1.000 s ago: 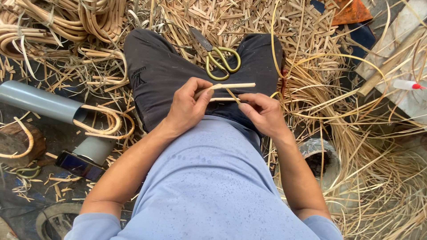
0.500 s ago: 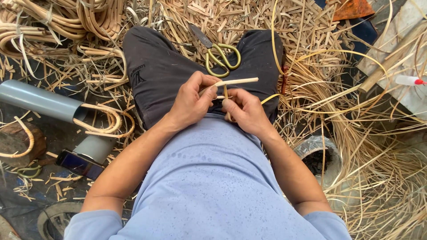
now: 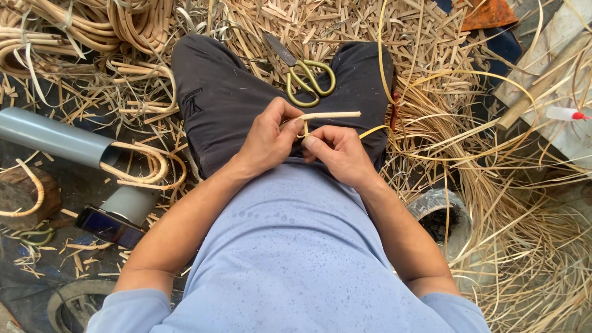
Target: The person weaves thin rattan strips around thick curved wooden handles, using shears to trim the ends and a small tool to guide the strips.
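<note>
While both hands' fingers (image 3: 290, 120) clamp the cane stick (image 3: 330, 115), their knuckles hide its near end.

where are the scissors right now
In the head view, the green-handled scissors lie between the person's dark-trousered knees, just beyond the cane stick held by both hands.

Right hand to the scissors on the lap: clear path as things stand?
Probably yes. The scissors lie in the open just beyond the right hand, nothing between. But that hand and the left hand both grip the cane stick.
</note>
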